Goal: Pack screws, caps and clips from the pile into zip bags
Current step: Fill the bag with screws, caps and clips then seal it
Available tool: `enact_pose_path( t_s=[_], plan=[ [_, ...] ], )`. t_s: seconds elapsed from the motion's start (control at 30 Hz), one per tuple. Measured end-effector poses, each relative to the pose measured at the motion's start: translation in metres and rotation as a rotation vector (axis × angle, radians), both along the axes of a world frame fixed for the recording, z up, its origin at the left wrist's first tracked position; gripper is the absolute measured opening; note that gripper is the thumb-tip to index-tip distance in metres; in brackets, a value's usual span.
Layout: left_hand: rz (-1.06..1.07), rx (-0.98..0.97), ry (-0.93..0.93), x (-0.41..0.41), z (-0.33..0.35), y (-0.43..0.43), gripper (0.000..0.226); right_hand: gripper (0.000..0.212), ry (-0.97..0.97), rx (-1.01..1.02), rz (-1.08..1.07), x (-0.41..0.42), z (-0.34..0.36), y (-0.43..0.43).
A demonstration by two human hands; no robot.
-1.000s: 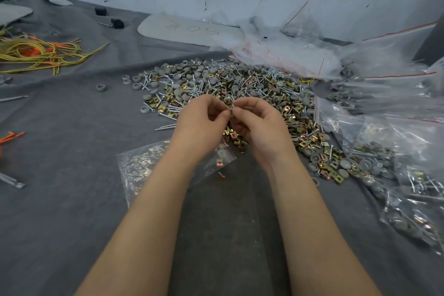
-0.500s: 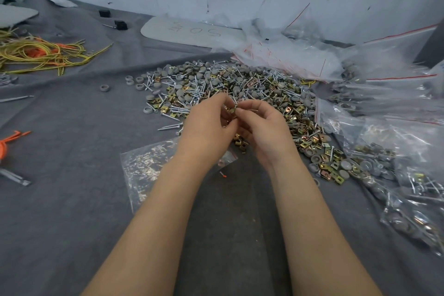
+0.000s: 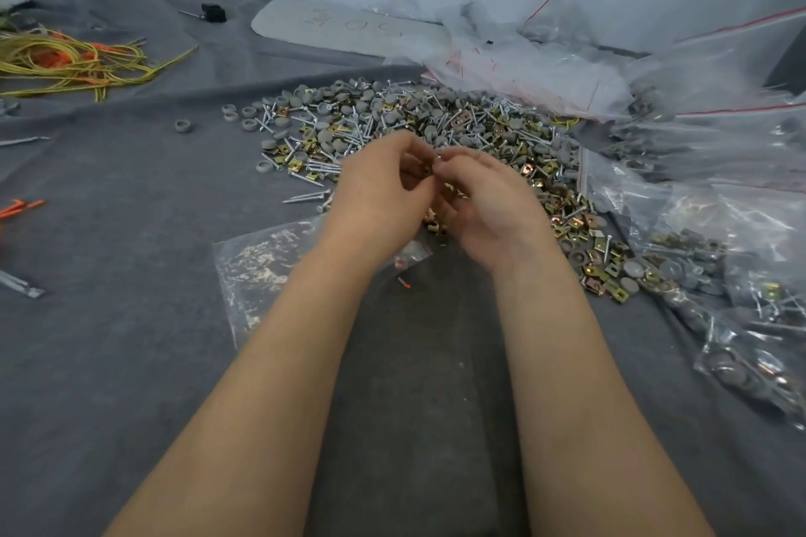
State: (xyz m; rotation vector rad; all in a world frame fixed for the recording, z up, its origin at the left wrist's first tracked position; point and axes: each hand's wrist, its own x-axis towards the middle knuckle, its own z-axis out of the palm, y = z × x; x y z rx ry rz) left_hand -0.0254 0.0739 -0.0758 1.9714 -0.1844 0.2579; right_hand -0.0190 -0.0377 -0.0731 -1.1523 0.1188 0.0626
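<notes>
A wide pile [image 3: 436, 122] of silver screws, grey round caps and brass clips lies on the grey cloth. Both hands hover at its near edge, fingertips together. My left hand [image 3: 379, 196] has its fingers curled and holds small parts. My right hand [image 3: 484, 201] pinches a small metal piece against the left fingertips; which kind of part it is stays blurred. A flat clear zip bag [image 3: 266, 270] lies on the cloth under my left wrist, partly hidden by it.
Filled zip bags [image 3: 719, 275] of parts are heaped along the right side. Loose clear bags [image 3: 545, 61] with red strips lie behind the pile. Yellow and orange wires [image 3: 74, 61] sit far left, a grey flat board [image 3: 349, 28] at the back, and a stray cap [image 3: 184, 126] left of the pile.
Both hands have stayed together and drifted slightly away from me, up over the pile's near edge. The fingers keep working a small piece between them.
</notes>
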Motion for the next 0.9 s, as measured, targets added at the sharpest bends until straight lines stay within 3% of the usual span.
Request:
enact_pose_path(
  t_s=[0.3,0.47,0.67,0.9],
  plan=[
    [0.019,0.054,0.005,0.002,-0.001,0.006,0.015,0.022,0.187,0.117,0.055,-0.001,-0.003,-0.013],
    [0.010,0.073,-0.025,0.001,-0.001,0.002,0.016,0.013,0.099,-0.078,0.125,0.000,-0.006,-0.008],
    [0.019,0.115,-0.076,0.000,-0.005,0.000,0.021,0.018,0.098,-0.031,0.128,0.001,-0.004,-0.010],
    [0.019,0.155,-0.045,-0.001,-0.004,-0.001,0.018,0.023,0.090,-0.126,0.097,-0.001,-0.002,-0.011]
  ],
)
